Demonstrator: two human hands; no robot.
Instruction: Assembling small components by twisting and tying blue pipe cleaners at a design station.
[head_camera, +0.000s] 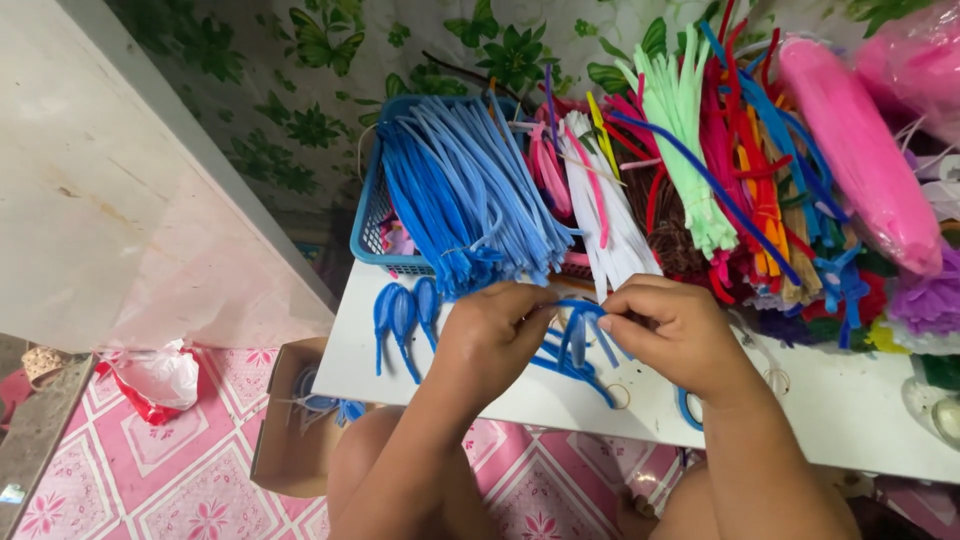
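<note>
Over the white table (840, 410), my left hand (492, 335) and my right hand (672, 330) meet, both pinching a bent blue pipe cleaner (578, 335) shaped into loops. More blue loops trail beneath the hands onto the table. Three finished blue loop shapes (403, 315) lie on the table left of my left hand. A thick bundle of blue pipe cleaners (470, 205) rests in a blue plastic basket (368, 225) just beyond my hands.
Bundles of white (610, 215), light green (690, 130), red, orange and pink pipe cleaners pile up at the back right, beside a pink bagged bundle (860, 150). A cardboard box (290, 420) sits on the pink tiled floor under the table's left edge. A red-and-white plastic bag (155, 380) lies left.
</note>
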